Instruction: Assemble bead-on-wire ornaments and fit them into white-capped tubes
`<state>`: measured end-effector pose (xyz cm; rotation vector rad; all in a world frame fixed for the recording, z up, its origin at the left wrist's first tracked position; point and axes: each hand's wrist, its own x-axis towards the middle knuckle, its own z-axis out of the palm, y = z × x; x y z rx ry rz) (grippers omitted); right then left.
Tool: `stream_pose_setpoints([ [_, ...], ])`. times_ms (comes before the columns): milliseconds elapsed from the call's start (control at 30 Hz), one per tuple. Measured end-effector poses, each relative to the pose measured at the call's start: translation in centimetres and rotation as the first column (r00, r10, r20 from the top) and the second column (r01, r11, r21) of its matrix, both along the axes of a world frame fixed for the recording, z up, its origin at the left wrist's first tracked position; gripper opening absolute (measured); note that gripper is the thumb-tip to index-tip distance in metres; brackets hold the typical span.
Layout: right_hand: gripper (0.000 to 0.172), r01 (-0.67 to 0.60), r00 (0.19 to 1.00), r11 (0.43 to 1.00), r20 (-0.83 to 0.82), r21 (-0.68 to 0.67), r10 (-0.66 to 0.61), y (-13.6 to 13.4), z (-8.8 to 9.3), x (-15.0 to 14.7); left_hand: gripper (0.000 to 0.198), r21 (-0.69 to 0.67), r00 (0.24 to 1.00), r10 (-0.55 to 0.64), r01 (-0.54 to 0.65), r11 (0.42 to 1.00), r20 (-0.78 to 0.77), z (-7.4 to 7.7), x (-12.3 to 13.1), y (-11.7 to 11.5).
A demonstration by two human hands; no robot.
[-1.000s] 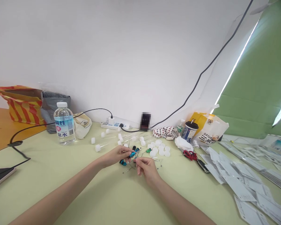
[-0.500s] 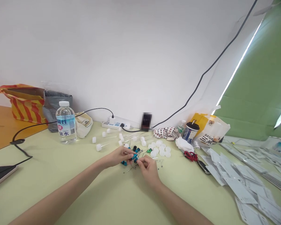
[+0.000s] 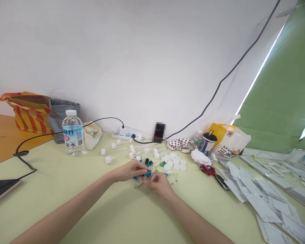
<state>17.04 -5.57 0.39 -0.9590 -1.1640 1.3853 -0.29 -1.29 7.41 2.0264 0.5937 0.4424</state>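
Left hand (image 3: 135, 169) of mine pinches a small blue piece (image 3: 147, 174) between thumb and fingertips, just above the middle of the bench (image 3: 109, 210). The piece is bright and glossy, almost metallic, and rather stubby; my fingers cover part of it, so I cannot make out its whole shape. A thin grey rod (image 3: 155, 173) seems to run from it to the right.

My right hand (image 3: 161, 185) is just beside the left, its thumb and fingers drawn close together near the blue piece; whether they grip anything I cannot tell, since the parts there are too small. Thin metal pins (image 3: 139, 185) lie scattered around and under my fingertips. Just beyond my left hand are some black pieces (image 3: 147, 160) with blue showing beside them, and near these, to the right, lies a shiny green piece (image 3: 162, 163).

Right of the green piece, round white caps (image 3: 182, 167) lie in a loose group. To the left, clear tubes (image 3: 114, 157) with white ends lie on their sides, and a water bottle (image 3: 73, 135) stands upright, well apart from my hands.
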Motion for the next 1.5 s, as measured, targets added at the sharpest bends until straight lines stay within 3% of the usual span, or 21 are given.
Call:
stream_pose_setpoints([
  [300, 0.044, -0.084, 0.993, 0.996, -0.089, -0.021, 0.082, 0.0, 0.6, 0.2, 0.038, -0.051, 0.999, 0.031, -0.030, 0.998, 0.008, 0.1, -0.6, 0.3],
  [400, 0.041, -0.046, 0.999, 0.997, -0.006, -0.063, 0.046, 0.0, 0.4, 0.2, 0.038, -0.031, 1.000, 0.017, -0.017, 0.999, -0.022, 0.3, -0.7, 0.3],
  [567, 0.037, 0.049, 0.999, 0.999, 0.022, -0.018, -0.049, 0.1, 0.0, 0.3, 0.039, -0.057, 0.999, -0.013, 0.010, 0.998, -0.039, 0.2, -0.7, 0.3],
  [833, 0.041, -0.062, 0.990, 0.998, 0.128, -0.013, 0.064, -0.3, 0.5, 0.0, 0.039, -0.045, 0.999, -0.030, 0.029, 0.999, -0.024, 0.1, -0.6, 0.2],
  [1033, 0.044, -0.128, 0.992, 0.992, 0.013, 0.006, 0.128, -0.5, 0.6, 0.1, 0.039, -0.023, 1.000, 0.013, -0.013, 1.000, -0.022, 0.1, -0.8, 0.5],
  [1500, 0.040, 0.031, 0.999, 0.999, 0.031, -0.025, -0.030, 0.3, -0.5, 0.1, 0.040, -0.047, 0.996, 0.069, -0.071, 0.996, -0.053, -0.1, -0.8, 0.5],
])
